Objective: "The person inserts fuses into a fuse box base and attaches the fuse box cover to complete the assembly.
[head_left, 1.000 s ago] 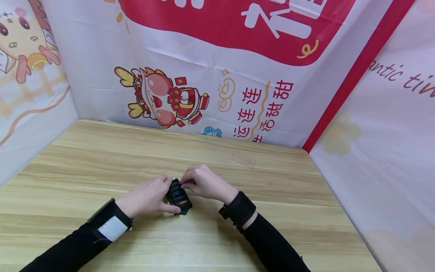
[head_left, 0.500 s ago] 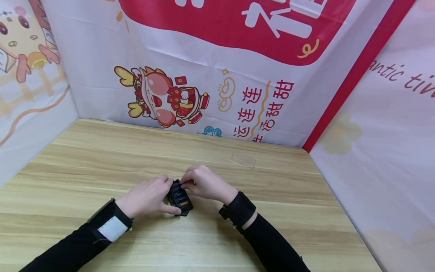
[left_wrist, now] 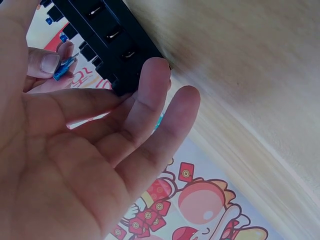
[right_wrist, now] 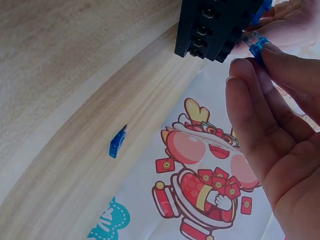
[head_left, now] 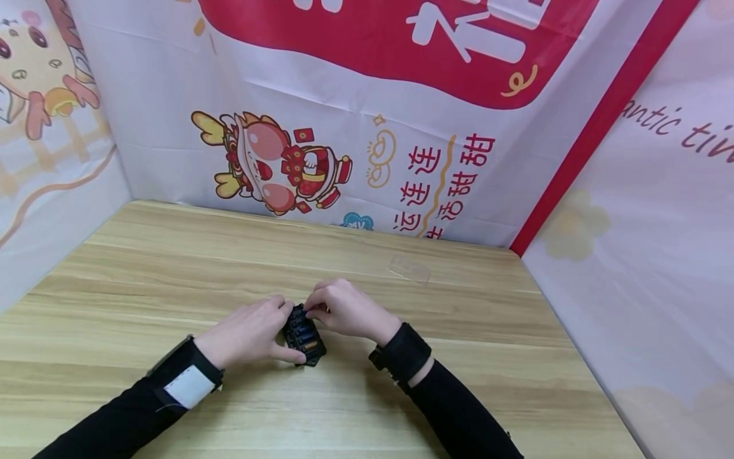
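The left hand (head_left: 249,331) gripped the black block (head_left: 302,333) by its side, long axis slanting away between both hands, while the right hand (head_left: 346,311), nearer the far end, pinched a blue fuse (right_wrist: 258,50), prongs (right_wrist: 247,41) facing the block just beside it

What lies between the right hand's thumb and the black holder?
A small blue piece, pinched by the right hand; the right wrist view shows it.
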Demonstrator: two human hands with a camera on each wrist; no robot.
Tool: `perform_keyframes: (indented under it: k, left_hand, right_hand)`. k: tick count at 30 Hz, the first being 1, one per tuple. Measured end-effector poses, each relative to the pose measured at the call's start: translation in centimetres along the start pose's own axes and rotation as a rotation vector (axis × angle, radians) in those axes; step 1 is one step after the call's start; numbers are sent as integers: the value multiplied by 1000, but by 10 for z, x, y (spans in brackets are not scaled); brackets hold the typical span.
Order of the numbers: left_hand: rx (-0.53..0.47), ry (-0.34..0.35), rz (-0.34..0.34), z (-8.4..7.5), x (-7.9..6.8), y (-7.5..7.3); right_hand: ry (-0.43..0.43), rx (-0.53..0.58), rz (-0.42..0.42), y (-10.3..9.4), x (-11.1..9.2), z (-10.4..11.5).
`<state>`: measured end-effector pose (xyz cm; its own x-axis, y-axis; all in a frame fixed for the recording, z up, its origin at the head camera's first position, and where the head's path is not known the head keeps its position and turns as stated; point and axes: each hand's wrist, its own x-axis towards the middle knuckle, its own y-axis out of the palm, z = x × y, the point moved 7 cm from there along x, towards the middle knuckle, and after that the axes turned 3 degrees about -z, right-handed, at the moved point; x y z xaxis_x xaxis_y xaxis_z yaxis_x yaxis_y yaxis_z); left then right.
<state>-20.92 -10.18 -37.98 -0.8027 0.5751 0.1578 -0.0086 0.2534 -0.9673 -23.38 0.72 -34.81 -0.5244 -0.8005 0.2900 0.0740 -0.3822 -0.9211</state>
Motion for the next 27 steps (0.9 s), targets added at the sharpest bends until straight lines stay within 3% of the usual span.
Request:
perform_keyframes:
  k: [27]
  left_hand:
    - [-18,8,13,-3,-1,2]
  right_hand:
    - [-45,-44,23,11,-1,8]
